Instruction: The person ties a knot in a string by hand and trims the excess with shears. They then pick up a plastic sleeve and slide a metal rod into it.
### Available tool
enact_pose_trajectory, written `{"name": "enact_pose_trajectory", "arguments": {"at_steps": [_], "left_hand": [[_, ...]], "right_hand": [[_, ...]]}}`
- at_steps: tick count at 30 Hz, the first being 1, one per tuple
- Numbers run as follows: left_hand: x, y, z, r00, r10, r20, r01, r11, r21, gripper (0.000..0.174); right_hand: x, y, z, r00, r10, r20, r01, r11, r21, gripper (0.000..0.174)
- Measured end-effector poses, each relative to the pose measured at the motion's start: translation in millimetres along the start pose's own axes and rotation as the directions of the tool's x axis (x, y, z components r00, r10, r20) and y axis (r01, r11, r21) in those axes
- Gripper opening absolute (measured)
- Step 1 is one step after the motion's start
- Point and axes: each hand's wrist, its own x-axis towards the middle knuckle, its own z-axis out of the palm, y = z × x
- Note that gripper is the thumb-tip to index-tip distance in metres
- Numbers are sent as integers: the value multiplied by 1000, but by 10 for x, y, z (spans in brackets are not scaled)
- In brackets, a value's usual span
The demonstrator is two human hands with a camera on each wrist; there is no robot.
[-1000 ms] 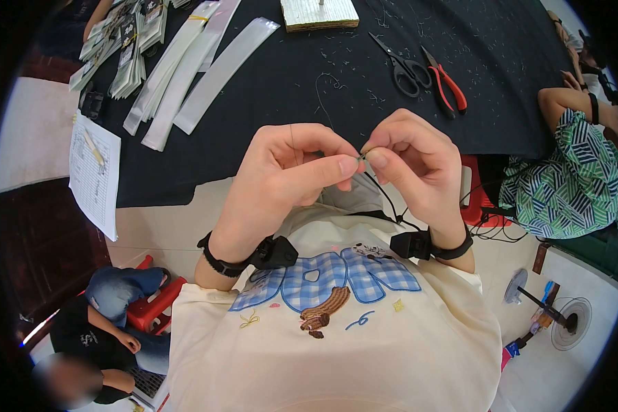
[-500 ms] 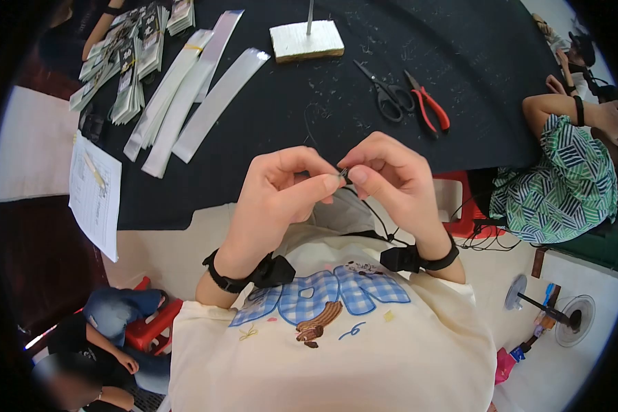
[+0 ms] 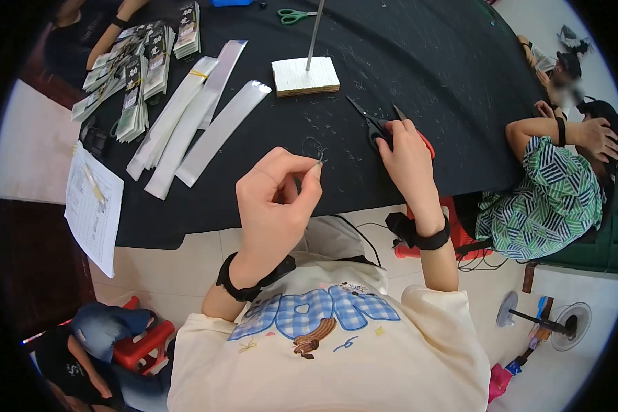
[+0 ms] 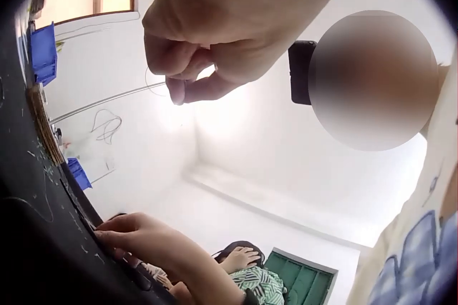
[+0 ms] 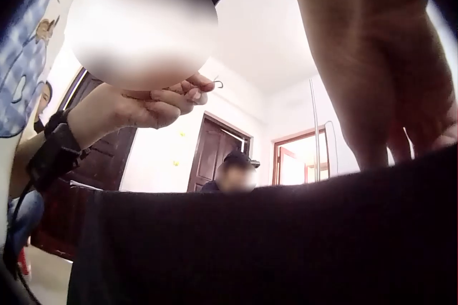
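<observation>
My left hand [image 3: 278, 199] is raised in front of the table edge, thumb and forefinger pinching a small fish hook [image 5: 219, 84] with thin line. The hook's bend pokes out past the fingertips in the right wrist view; the rest of it is hidden. My right hand [image 3: 408, 161] reaches down onto the table, its fingers over the handles of the black scissors [image 3: 373, 125]. It also overlaps the red-handled pliers [image 3: 429, 145] beside them. In the left wrist view, the right hand [image 4: 154, 244] has its fingertips down at the black cloth.
A foil-covered block [image 3: 305, 75] bearing an upright metal rod stands ahead. Long clear sleeves [image 3: 185, 130] and bundled printed packets [image 3: 134, 89] lie left, with a written sheet [image 3: 96, 206] at the edge. Green scissors [image 3: 295, 15] lie far back. Thread scraps dot the black cloth [image 3: 460, 130].
My right hand has left the fish hook and moved forward and right to the black scissors. My left hand still pinches the hook. The head view has shifted, showing more of the table's far side.
</observation>
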Motion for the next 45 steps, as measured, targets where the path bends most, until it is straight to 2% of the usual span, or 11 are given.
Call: {"name": "enact_pose_trajectory", "arguments": {"at_steps": [10,13,15,20,23,27,31,34,36,39,45], "left_hand": [[-6,28,-32,981,158,-115,-139,978,158,6],[35,9,-39,977,176,-118,-154,972,175,7],[70,1,-41,977,179,-114,-157,971,182,7],[121,-9,-32,999,-51,-16,49,989,-139,1],[146,6,-34,994,-103,34,107,979,-174,3],[178,-8,-5,991,-131,38,135,979,-155,4],[197,-13,19,983,-176,48,181,972,-153,5],[187,-55,29,985,-169,33,172,975,-141,5],[180,-67,36,987,-161,29,163,978,-129,5],[151,-65,41,982,-186,28,188,973,-131,5],[129,-105,58,976,-211,47,216,968,-130,4]], "right_hand": [[136,14,-62,996,2,90,11,990,-139,25],[153,-99,-310,944,199,263,-288,887,361,30],[104,-46,-300,961,149,233,-251,824,507,29],[-121,-136,-335,986,45,162,-158,576,802,29],[-264,-169,-385,981,-79,178,-75,691,719,32],[-339,-247,-427,971,-137,195,-45,696,716,35],[-304,-273,-459,977,-119,179,-34,737,675,36],[-248,-253,-437,975,-18,222,-88,885,457,33],[-229,-122,-246,997,-72,28,62,962,265,29],[-185,-51,-101,999,-3,36,0,995,98,26],[-198,-111,27,997,-26,-79,26,1000,2,22]]}}
